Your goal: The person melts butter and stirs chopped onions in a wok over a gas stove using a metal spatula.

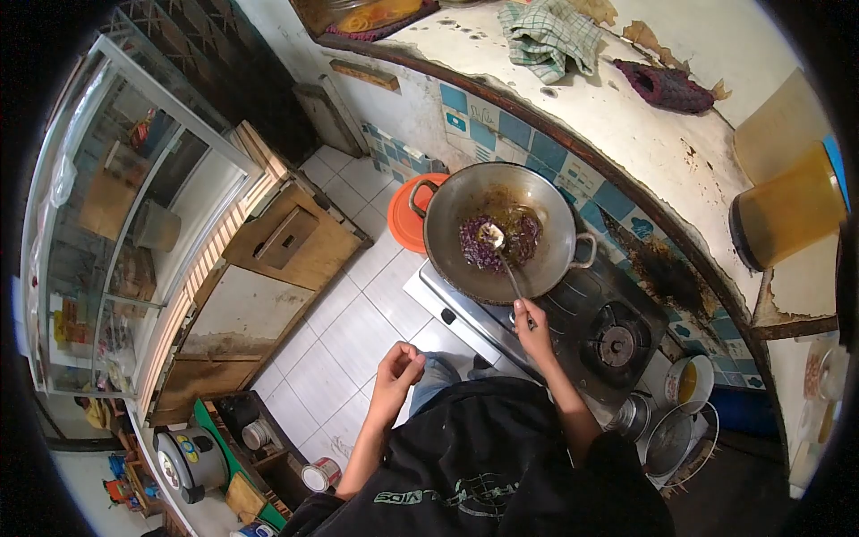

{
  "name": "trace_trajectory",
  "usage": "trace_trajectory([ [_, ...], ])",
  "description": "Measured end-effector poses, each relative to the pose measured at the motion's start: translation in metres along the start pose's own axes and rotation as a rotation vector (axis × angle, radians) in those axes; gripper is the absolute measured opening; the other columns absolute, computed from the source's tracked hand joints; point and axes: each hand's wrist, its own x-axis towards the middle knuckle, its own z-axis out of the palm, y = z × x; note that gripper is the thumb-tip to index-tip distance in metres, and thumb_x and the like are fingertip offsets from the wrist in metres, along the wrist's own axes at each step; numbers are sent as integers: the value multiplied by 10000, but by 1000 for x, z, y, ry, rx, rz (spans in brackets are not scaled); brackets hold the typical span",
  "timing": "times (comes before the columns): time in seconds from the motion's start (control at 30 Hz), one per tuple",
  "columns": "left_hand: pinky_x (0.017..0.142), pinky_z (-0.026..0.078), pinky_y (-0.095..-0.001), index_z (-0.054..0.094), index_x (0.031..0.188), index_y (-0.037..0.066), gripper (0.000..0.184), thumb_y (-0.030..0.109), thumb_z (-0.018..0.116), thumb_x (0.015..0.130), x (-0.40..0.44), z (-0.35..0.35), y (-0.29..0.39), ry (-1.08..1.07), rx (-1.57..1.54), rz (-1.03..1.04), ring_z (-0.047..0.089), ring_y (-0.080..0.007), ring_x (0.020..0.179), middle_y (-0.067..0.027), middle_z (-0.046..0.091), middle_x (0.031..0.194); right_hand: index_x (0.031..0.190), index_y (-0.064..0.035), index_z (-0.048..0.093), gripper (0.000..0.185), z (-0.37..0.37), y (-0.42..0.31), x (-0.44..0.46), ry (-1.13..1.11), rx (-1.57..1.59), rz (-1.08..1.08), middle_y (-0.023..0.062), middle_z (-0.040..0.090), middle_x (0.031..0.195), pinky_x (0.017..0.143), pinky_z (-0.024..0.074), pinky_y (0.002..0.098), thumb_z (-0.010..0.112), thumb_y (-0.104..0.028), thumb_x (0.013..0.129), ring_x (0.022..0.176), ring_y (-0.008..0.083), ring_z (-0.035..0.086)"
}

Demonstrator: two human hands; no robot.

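Note:
A wide metal wok (438,246) with two loop handles sits on the gas stove (582,345). Chopped purple onions (479,255) lie in oil at its bottom. My right hand (533,328) is closed around the handle of a metal spoon (509,267), whose bowl rests among the onions. Away from the wok, my left hand (399,369) hangs in front of my body over the floor. Its fingers are curled in toward the thumb, with nothing visible in them.
An uncovered burner (617,345) is right of the wok. An orange round lid or stool (404,219) stands behind it. On the ledge lie a checked cloth (550,40) and a container of yellowish liquid (787,206). A rice cooker (192,464) and glass cabinet (112,295) stand left.

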Motion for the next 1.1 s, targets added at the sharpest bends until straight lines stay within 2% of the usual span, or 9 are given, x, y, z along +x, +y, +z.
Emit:
trace_trajectory([
  [0.03, 549, 306, -217, 467, 864, 79, 137, 107, 579, 937, 0, 1, 0, 2, 7, 5, 398, -64, 619, 40, 441, 709, 882, 40, 552, 300, 1, 2, -3, -19, -22, -36, 123, 482, 695, 657, 427, 355, 505, -237, 987, 679, 224, 526],
  [0.13, 547, 309, -219, 463, 860, 73, 143, 116, 576, 938, 0, 1, 1, 7, 16, 5, 400, -70, 608, 34, 440, 696, 881, 44, 551, 203, -2, -29, -9, -54, -267, -407, 174, 501, 774, 657, 425, 383, 528, -144, 953, 723, 326, 538],
  [0.17, 547, 309, -219, 463, 859, 72, 144, 117, 575, 938, -1, 1, 1, 9, 17, 4, 399, -71, 607, 34, 439, 694, 880, 51, 545, 127, -7, -36, -13, -164, -319, -340, 180, 512, 819, 659, 419, 396, 538, -70, 918, 772, 375, 529],
  [0.27, 545, 306, -221, 463, 859, 69, 144, 115, 575, 937, -2, -1, 0, 14, 16, 9, 397, -72, 603, 34, 435, 689, 883, 50, 542, 94, -11, -55, -20, -269, -394, -368, 178, 503, 799, 654, 416, 403, 544, -42, 902, 769, 373, 527],
  [0.47, 543, 301, -224, 466, 863, 71, 140, 121, 571, 942, -3, -2, -3, 17, -14, -2, 393, -71, 602, 37, 431, 686, 863, 45, 520, 165, -19, -53, -19, -104, -204, -270, 155, 466, 757, 645, 411, 371, 528, -98, 944, 705, 291, 521],
  [0.5, 543, 301, -224, 466, 863, 72, 140, 121, 570, 942, -3, -2, -3, 18, -15, -3, 393, -72, 602, 37, 430, 686, 825, 19, 506, 257, -19, -43, -17, -68, -153, -224, 85, 441, 690, 583, 398, 318, 513, -185, 980, 644, 171, 496],
  [0.63, 544, 301, -224, 466, 863, 73, 138, 119, 568, 944, -3, -2, -2, 20, -6, -5, 393, -72, 602, 37, 430, 686, 729, -105, 413, 361, -13, -31, -14, 26, 432, 229, -60, 319, 602, 450, 254, 205, 487, -324, 1005, 510, 32, 314],
  [0.77, 546, 303, -224, 465, 864, 74, 137, 119, 564, 946, -3, -2, -1, 16, 0, 0, 392, -75, 605, 36, 428, 688, 689, -122, 355, 434, -18, -26, -6, 131, 586, 296, -53, 289, 599, 422, 220, 235, 490, -403, 990, 484, 52, 281],
  [1.1, 552, 310, -222, 460, 885, 78, 126, 122, 558, 951, 1, -3, -2, -12, -21, -1, 394, -76, 617, 31, 434, 709, 716, -123, 403, 381, -24, -20, 24, 210, 618, 321, -57, 305, 588, 436, 249, 223, 509, -366, 990, 476, 51, 296],
])
